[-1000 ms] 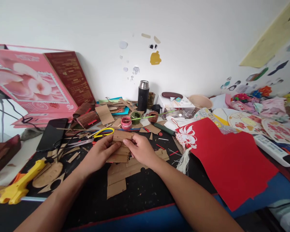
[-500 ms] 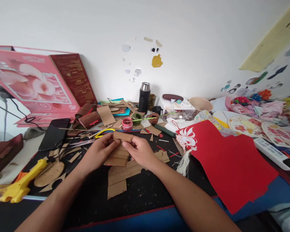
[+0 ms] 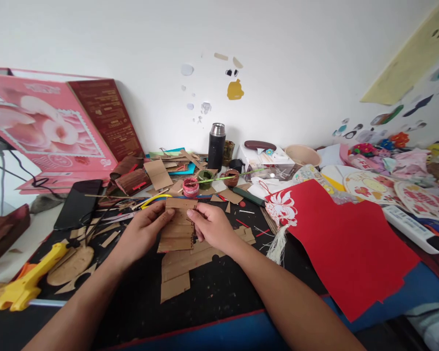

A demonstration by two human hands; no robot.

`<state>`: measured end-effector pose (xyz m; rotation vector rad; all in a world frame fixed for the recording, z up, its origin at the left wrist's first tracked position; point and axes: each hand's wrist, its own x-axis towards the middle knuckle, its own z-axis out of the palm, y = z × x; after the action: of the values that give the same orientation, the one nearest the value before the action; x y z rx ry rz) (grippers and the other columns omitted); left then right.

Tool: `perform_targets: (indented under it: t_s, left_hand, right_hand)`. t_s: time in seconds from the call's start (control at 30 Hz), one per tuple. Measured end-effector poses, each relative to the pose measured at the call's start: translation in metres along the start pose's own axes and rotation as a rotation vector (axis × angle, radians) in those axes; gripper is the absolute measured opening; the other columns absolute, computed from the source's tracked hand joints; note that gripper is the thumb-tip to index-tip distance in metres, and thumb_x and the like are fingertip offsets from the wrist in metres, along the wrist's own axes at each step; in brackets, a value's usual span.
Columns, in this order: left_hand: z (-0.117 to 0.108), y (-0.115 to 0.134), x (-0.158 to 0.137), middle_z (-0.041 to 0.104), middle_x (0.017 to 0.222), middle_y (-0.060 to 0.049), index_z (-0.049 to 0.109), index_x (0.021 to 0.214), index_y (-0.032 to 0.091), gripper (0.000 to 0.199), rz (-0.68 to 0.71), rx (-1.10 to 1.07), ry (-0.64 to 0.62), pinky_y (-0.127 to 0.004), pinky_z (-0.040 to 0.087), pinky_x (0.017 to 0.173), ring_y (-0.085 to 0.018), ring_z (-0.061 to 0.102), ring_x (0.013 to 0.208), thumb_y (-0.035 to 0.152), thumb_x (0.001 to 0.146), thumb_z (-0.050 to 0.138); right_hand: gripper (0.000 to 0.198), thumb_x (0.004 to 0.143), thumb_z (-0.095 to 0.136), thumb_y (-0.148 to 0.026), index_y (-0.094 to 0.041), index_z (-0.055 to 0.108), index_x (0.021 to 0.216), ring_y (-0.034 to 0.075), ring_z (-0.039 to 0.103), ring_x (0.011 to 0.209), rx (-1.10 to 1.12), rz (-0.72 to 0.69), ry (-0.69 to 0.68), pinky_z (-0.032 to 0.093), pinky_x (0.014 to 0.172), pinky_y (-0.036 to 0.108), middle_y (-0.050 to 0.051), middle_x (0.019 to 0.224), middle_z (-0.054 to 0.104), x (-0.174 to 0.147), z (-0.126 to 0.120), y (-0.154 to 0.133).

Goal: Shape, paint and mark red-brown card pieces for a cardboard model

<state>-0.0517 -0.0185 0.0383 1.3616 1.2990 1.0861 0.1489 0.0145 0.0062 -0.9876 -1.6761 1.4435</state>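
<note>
A creased piece of brown cardboard [image 3: 177,226] is held up between my two hands, with dark print along its right edge. My left hand [image 3: 146,226] pinches its left side, thumb on the face. On the opposite edge, my right hand [image 3: 212,224] grips it, thumb in front and the fingers partly hidden behind. Beneath lies another cut cardboard sheet [image 3: 175,285] on the black mat [image 3: 219,297]. Yellow-handled scissors [image 3: 155,199] rest just beyond my left hand.
A yellow glue gun [image 3: 32,280] lies at left near a black phone [image 3: 78,204]. Paint jars, including a pink one [image 3: 190,187], and a black thermos [image 3: 216,148] stand behind. Red paper [image 3: 351,243] covers the right side. A pink box [image 3: 51,126] leans against the wall.
The cardboard between my hands now shows more of its face, looking flatter and more upright. My thumbs have shifted outward toward its side edges. The view has moved slightly.
</note>
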Motion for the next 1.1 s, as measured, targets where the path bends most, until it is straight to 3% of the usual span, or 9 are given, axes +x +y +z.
perform_targets:
  t_s: [0.33,0.67,0.83,0.97,1.1]
  left_hand:
    - [-0.006,-0.011,0.003,0.082,0.092,-0.007,0.084,0.101,0.023,0.059,0.064,0.264,0.1,-0.038,0.061,0.082,-0.032,0.072,0.091,0.077,0.081,0.075]
    - [-0.001,-0.005,0.003,0.086,0.11,-0.011,0.082,0.115,0.02,0.071,-0.081,-0.013,-0.031,-0.043,0.064,0.088,-0.033,0.078,0.091,0.078,0.074,0.085]
    - [0.002,-0.007,0.003,0.085,0.112,-0.011,0.08,0.114,0.02,0.068,-0.019,-0.007,0.017,-0.043,0.064,0.089,-0.032,0.077,0.092,0.078,0.078,0.081]
    - [0.006,-0.005,0.002,0.084,0.105,-0.01,0.076,0.108,0.02,0.065,0.034,0.032,0.038,-0.041,0.063,0.085,-0.031,0.075,0.089,0.079,0.081,0.077]
    - [0.006,-0.003,0.001,0.08,0.09,-0.006,0.071,0.098,0.022,0.054,0.057,0.087,-0.055,-0.037,0.062,0.075,-0.028,0.073,0.081,0.074,0.084,0.077]
  right_hand:
    - [0.041,0.108,0.061,-0.046,-0.024,0.05,0.075,0.014,0.053,0.052,-0.184,0.016,0.049,0.035,0.053,0.025,-0.007,0.055,0.05,0.0,0.001,0.003]
    - [0.038,0.107,0.062,-0.046,-0.024,0.052,0.078,0.012,0.05,0.049,-0.102,-0.027,0.062,0.036,0.049,0.024,-0.006,0.057,0.052,0.002,0.0,0.007]
    - [0.03,0.107,0.064,-0.046,-0.023,0.056,0.089,0.01,0.051,0.046,0.056,0.002,-0.02,0.041,0.046,0.022,-0.008,0.063,0.054,0.002,0.001,0.007]
    - [0.021,0.107,0.065,-0.04,-0.022,0.06,0.098,0.009,0.053,0.045,0.076,0.049,-0.05,0.043,0.044,0.021,-0.008,0.067,0.055,0.002,0.004,0.009]
    - [0.017,0.108,0.063,-0.035,-0.021,0.063,0.099,0.008,0.051,0.044,0.057,0.069,-0.022,0.043,0.043,0.02,-0.007,0.067,0.055,0.002,0.003,0.009]
